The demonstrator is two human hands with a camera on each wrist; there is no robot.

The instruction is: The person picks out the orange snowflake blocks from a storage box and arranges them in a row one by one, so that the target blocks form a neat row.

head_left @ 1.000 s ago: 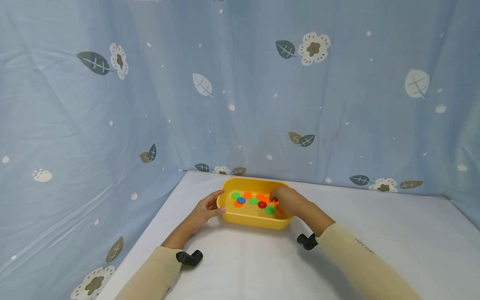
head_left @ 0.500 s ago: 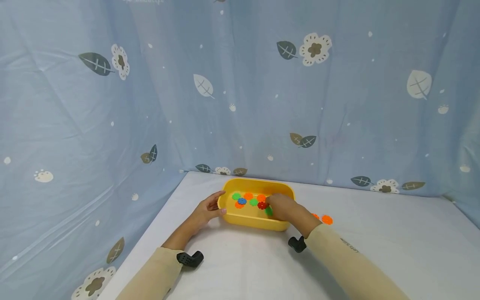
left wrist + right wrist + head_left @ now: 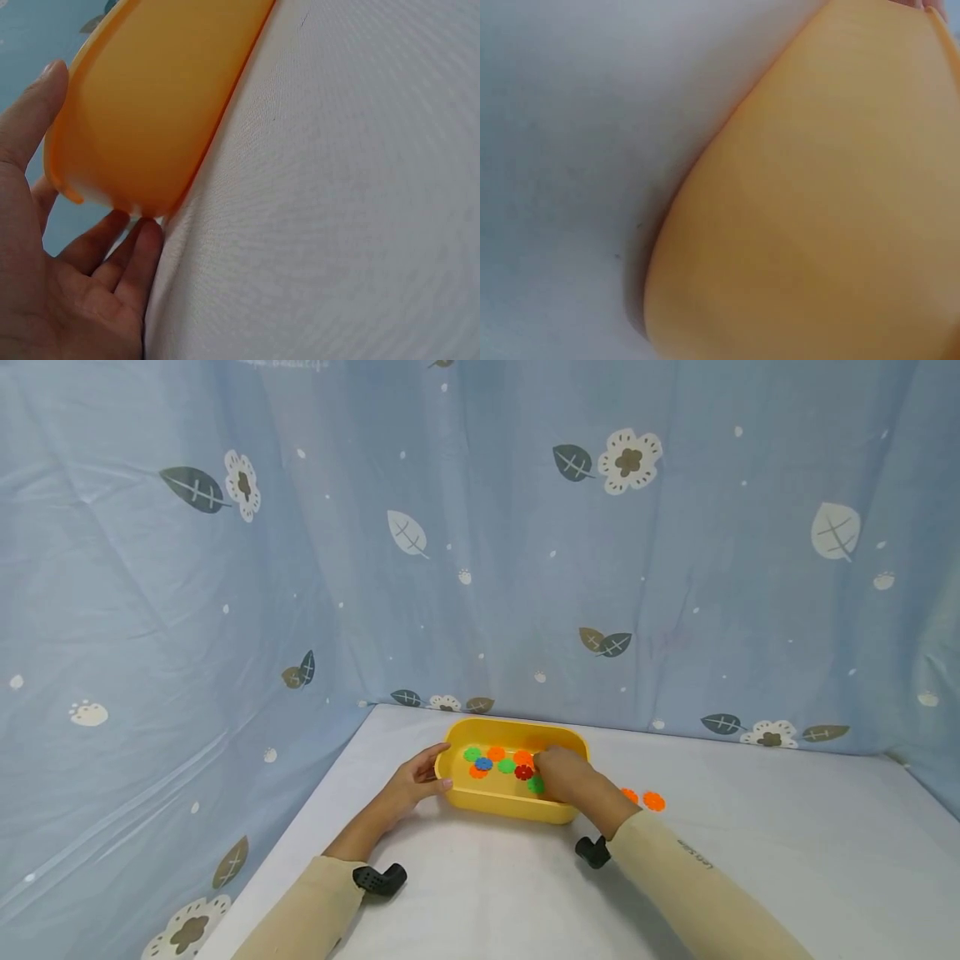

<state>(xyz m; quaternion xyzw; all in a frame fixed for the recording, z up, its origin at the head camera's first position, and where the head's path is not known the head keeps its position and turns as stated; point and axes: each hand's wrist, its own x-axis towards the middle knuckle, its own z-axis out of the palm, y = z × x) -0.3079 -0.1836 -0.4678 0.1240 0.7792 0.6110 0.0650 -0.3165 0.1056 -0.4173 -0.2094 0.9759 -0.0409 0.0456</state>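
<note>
A yellow plastic tray stands on the white cloth and holds several small flower-shaped discs. Among them are a blue disc, a dark red disc and a green disc. My left hand grips the tray's left end, thumb and fingers apart on its walls, as the left wrist view also shows. Over the right part of the tray, my right hand reaches down among the discs; its fingertips are hidden. Only the tray's outer wall fills the right wrist view.
An orange disc lies on the white cloth right of the tray, with another orange disc partly behind the right wrist. A blue patterned curtain hangs behind and at the left.
My right hand has shifted slightly left inside the tray, its forearm moving along. Two orange discs on the cloth at the right have come into view. The left hand keeps its place.
</note>
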